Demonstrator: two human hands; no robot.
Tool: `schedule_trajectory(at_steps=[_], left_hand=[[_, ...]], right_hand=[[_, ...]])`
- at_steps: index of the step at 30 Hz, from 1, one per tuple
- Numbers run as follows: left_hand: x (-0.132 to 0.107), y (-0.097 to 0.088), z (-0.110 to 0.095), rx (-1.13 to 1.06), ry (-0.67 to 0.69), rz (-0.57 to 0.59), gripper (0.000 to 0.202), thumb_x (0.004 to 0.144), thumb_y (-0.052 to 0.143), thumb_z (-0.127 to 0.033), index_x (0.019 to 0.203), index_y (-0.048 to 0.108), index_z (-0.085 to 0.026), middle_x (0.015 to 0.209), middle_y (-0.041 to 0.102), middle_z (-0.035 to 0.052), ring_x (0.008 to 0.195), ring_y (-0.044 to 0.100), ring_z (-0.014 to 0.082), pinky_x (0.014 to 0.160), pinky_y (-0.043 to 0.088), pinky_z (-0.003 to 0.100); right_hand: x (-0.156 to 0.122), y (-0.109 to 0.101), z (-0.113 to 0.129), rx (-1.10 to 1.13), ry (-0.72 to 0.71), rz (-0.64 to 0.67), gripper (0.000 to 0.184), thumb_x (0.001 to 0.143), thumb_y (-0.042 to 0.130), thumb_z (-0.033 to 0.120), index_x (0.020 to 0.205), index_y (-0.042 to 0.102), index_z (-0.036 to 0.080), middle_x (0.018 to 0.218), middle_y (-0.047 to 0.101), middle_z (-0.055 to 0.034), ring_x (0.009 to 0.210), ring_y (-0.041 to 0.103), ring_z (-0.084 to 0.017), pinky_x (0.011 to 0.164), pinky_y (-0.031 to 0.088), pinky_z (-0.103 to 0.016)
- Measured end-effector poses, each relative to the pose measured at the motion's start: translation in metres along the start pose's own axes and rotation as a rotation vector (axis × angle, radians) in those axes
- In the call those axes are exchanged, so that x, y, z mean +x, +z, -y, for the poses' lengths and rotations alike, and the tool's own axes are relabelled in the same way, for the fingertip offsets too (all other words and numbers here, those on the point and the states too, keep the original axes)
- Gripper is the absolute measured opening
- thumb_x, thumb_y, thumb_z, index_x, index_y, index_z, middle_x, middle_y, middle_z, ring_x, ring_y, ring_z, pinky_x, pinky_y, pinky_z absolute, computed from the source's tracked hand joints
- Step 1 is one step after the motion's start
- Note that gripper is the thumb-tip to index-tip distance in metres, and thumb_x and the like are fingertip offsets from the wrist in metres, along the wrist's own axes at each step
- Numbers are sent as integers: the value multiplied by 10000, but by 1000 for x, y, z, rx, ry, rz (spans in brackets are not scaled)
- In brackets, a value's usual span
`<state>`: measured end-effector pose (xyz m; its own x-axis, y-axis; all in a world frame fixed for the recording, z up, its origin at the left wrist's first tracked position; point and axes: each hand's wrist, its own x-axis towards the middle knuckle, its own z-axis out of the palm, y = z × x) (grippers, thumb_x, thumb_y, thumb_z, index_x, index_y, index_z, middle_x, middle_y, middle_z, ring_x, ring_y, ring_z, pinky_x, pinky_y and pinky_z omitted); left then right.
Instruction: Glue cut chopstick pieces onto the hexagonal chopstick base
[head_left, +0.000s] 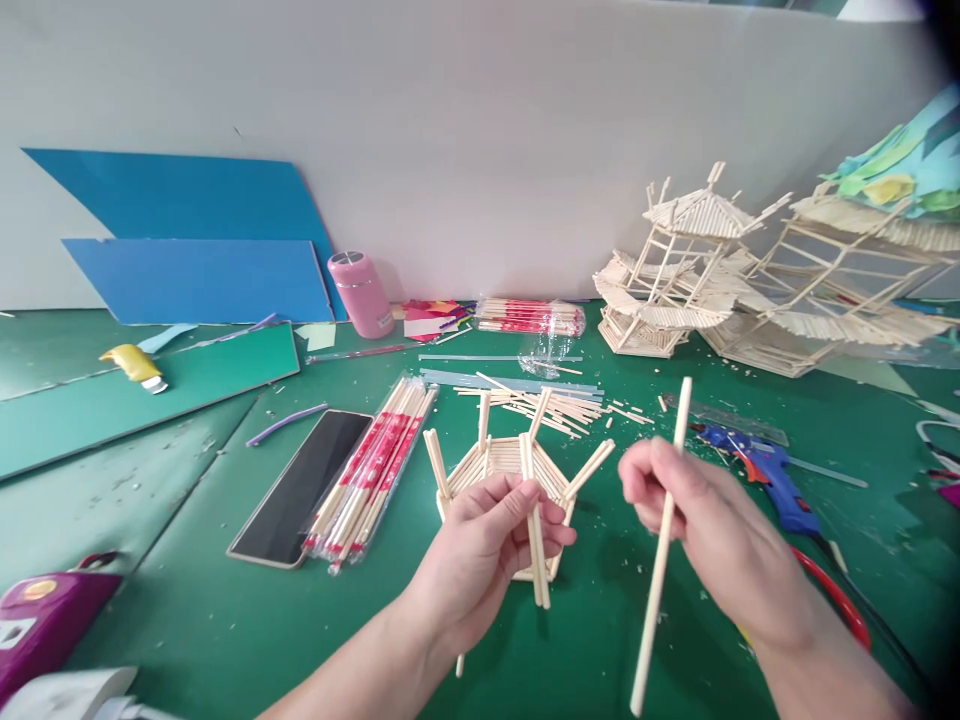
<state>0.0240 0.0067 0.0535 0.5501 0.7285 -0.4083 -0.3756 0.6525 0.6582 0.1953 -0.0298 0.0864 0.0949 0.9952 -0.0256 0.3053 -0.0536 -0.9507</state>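
Observation:
My left hand (495,535) is closed on a pair of wooden sticks (535,545) lying side by side, pinched between thumb and fingers. Behind that hand stands a six-sided stick frame (551,462) with paired posts rising from its corners; part of its base is hidden by my hand. Whether the held pair is joined to the frame, I cannot tell. To the right, my right hand (701,510) grips one long wooden stick (660,570), tilted with its lower end toward me, apart from the frame.
A blue glue gun (772,470) lies right of my right hand, its cord trailing off. Loose sticks (555,405) lie behind the frame. At left are packed sticks (371,465) and a phone (300,490). Stick pagoda models (675,270) and a pink bottle (361,295) stand behind.

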Motion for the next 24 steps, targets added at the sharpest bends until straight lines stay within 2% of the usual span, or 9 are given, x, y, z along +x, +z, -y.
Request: schedule_trajectory(at_steps=[6, 10, 14, 24], left_hand=[[5, 21, -8, 84, -84, 95, 153, 830, 490, -260, 751, 483, -129, 704, 636, 59, 642, 640, 158, 630, 468, 278], [8, 29, -13, 73, -101, 177, 130, 844, 463, -254, 779, 451, -142, 692, 640, 61, 670, 658, 195, 642, 484, 314], [9, 30, -15, 76, -106, 225, 126, 853, 448, -257, 798, 427, -146, 707, 648, 77, 670, 661, 201, 621, 490, 303], [7, 23, -15, 87, -87, 288, 69, 849, 448, -196, 819, 408, -148, 724, 642, 73, 634, 654, 174, 575, 488, 264]], right_hand=[[26, -17, 19, -10, 9, 73, 372, 851, 369, 481, 639, 467, 192, 511, 339, 54, 428, 323, -64, 380, 264, -187], [42, -13, 21, -54, -2, 93, 337, 835, 397, 494, 844, 547, 191, 534, 366, 56, 448, 344, -68, 399, 280, -194], [50, -7, 19, -80, -20, 125, 391, 840, 383, 493, 977, 563, 175, 522, 341, 63, 452, 319, -70, 410, 278, -203], [61, -1, 14, 19, 0, 158, 370, 833, 407, 488, 976, 572, 190, 574, 383, 54, 488, 374, -66, 446, 307, -206]])
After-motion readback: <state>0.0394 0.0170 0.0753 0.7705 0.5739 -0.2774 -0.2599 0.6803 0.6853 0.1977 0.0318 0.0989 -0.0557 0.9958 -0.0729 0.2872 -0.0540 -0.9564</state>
